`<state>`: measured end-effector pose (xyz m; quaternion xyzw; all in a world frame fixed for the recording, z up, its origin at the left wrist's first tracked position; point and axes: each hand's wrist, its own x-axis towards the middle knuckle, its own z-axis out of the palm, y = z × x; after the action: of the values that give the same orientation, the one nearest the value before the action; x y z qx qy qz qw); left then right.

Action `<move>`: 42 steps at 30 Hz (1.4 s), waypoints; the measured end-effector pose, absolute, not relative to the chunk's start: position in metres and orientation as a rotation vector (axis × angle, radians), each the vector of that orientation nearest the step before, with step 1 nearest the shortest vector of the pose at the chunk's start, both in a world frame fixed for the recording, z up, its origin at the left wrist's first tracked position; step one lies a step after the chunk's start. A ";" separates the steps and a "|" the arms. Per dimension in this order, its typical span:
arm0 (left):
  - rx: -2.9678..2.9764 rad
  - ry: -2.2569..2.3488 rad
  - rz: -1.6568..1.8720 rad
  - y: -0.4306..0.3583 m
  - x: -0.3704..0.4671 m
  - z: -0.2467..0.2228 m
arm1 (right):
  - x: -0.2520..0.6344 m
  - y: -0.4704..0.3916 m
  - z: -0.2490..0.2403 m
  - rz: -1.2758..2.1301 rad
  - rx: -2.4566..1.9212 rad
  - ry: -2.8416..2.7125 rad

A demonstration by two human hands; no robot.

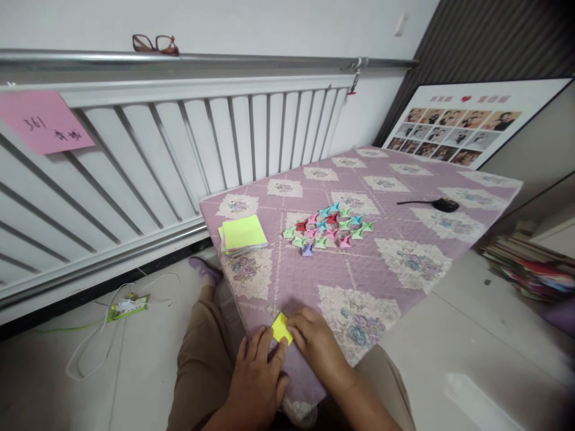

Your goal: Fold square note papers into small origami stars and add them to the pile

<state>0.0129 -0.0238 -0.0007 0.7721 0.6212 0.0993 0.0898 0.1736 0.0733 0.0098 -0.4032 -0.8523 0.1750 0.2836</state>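
Observation:
A small folded square of yellow paper (281,329) lies on the near end of the cloth-covered table, turned so that a corner points away from me. My left hand (260,374) rests at its lower left with fingers spread and fairly flat, the fingertips touching the paper's edge. At the right edge, my right hand (320,342) has its fingers curled together and grips the paper between thumb and fingertips. Beyond my hands stand several small folded paper figures (331,233) in green, pink, red, blue and purple, grouped closely. To their left is a stack of yellow sticky notes (244,233).
A black ladle (444,205) lies at the table's right side. A white radiator (251,137) runs along the wall, with glasses (155,45) on the pipe above. A power strip (128,306) with cables lies on the floor. A framed photo board (449,129) leans behind the table.

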 end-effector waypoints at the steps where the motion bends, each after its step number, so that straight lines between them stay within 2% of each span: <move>1: 2.286 1.855 0.292 -0.024 0.013 0.000 | 0.175 0.069 0.007 0.462 -1.066 -2.317; 4: 2.262 1.857 0.273 -0.024 0.013 0.003 | 0.178 0.063 0.004 0.468 -1.088 -2.362; 12: 2.077 1.832 0.364 0.001 0.003 0.024 | 0.186 0.074 0.016 0.762 -1.019 -2.387; 30: 2.119 1.751 0.563 0.024 -0.005 0.025 | 0.184 0.072 0.024 0.734 -0.998 -2.359; 42: 2.040 1.934 0.513 0.027 0.001 0.024 | 0.186 0.075 0.010 0.508 -1.222 -2.342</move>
<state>0.0013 0.0268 0.0238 0.7068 0.6699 0.1778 0.1414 0.1858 0.0746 0.0102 -0.4426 -0.8485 0.1840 0.2241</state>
